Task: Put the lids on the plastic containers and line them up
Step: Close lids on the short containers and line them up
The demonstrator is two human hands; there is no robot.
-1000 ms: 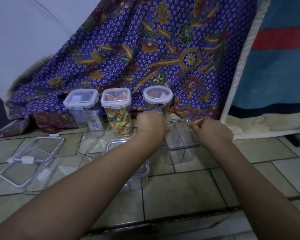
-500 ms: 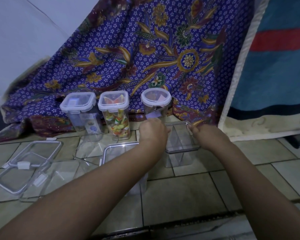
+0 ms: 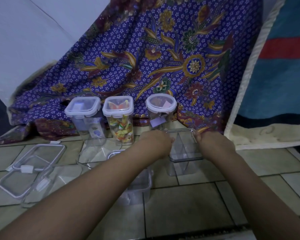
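A clear rectangular container (image 3: 184, 160) stands on the tiled floor with a clear lid (image 3: 181, 134) on its top. My left hand (image 3: 156, 142) grips its left side and my right hand (image 3: 213, 144) grips its right side. Behind it, three lidded containers stand in a row against the cloth: a square one (image 3: 84, 115), one with coloured sweets (image 3: 119, 118) and a round-lidded one (image 3: 160, 111). An open clear container (image 3: 140, 187) lies partly hidden under my left forearm. Loose clear lids (image 3: 31, 161) lie at the left.
A purple floral cloth (image 3: 145, 58) hangs behind the row. A blue and red mat with a cream edge (image 3: 275, 84) leans at the right. Another clear container (image 3: 92, 153) sits in front of the row. Bare floor tiles (image 3: 189, 205) lie close to me.
Both hands with the rectangular container have shifted slightly away from me toward the row. The grip on its two sides is the same.
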